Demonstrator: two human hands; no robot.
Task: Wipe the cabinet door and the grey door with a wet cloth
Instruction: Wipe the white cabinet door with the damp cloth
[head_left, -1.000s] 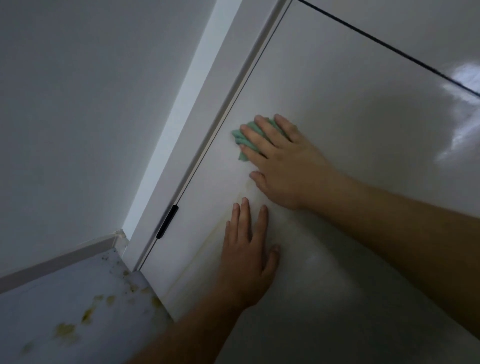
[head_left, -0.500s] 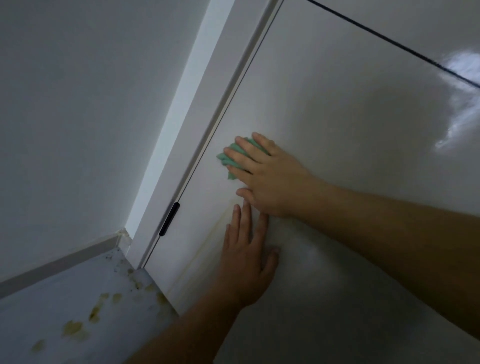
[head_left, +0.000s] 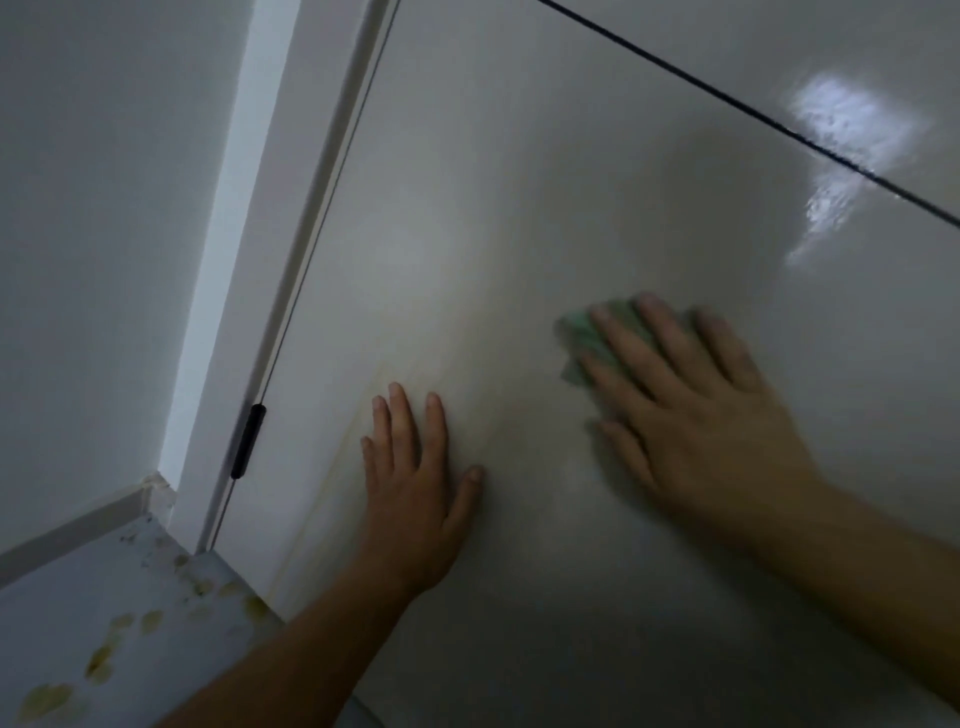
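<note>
A glossy pale grey door (head_left: 519, 182) fills most of the view. My right hand (head_left: 696, 410) lies flat on it, pressing a green cloth (head_left: 584, 340) against the surface; only the cloth's left edge shows past the fingers. My left hand (head_left: 415, 488) rests flat on the door lower down and to the left, fingers spread, holding nothing. A faint yellowish streak runs across the door above the left hand.
A white door frame (head_left: 291, 260) with a black hinge (head_left: 248, 441) borders the door's left edge. A white wall (head_left: 104, 208) stands further left. Below it, a stained floor (head_left: 93, 639) with yellowish spots meets a skirting strip. A dark seam (head_left: 727, 104) crosses the upper right.
My right hand has slid the green cloth to the right, away from the door's hinge edge. My left hand has stayed in place on the door.
</note>
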